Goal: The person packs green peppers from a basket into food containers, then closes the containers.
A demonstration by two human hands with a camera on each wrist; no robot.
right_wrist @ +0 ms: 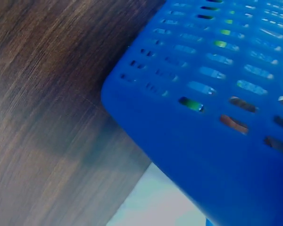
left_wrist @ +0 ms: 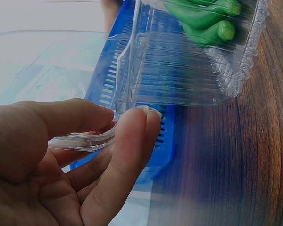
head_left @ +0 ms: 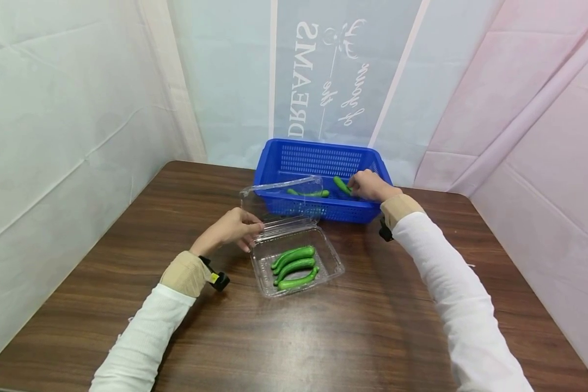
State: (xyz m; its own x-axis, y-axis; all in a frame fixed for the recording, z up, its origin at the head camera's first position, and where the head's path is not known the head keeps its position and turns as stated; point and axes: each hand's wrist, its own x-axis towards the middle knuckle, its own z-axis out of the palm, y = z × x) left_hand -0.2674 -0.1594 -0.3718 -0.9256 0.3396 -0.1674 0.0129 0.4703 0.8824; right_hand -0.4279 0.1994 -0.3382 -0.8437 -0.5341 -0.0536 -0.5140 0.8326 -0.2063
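My left hand [head_left: 235,227] pinches the hinge side of a clear plastic clamshell box [head_left: 257,272] between thumb and fingers; the left wrist view shows this hand [left_wrist: 99,155] close up. The box's lid [head_left: 245,204] stands raised, leaning toward a blue basket [head_left: 323,209]. Several slender, curved green vegetables [head_left: 296,265] lie side by side in the box's base. Inside the basket, my right hand [head_left: 369,185] grips one slender green vegetable [head_left: 342,185]. Another green vegetable [head_left: 294,192] shows through the lid. In the right wrist view the basket's slotted wall [right_wrist: 179,132] hides most of this hand.
The brown wooden table [head_left: 323,343] carries the box and the basket. Behind the basket hangs a pale curtain [head_left: 225,81] with printed lettering. Light fabric walls [head_left: 54,136] stand at both sides. The basket's near wall rises between the box and the right hand.
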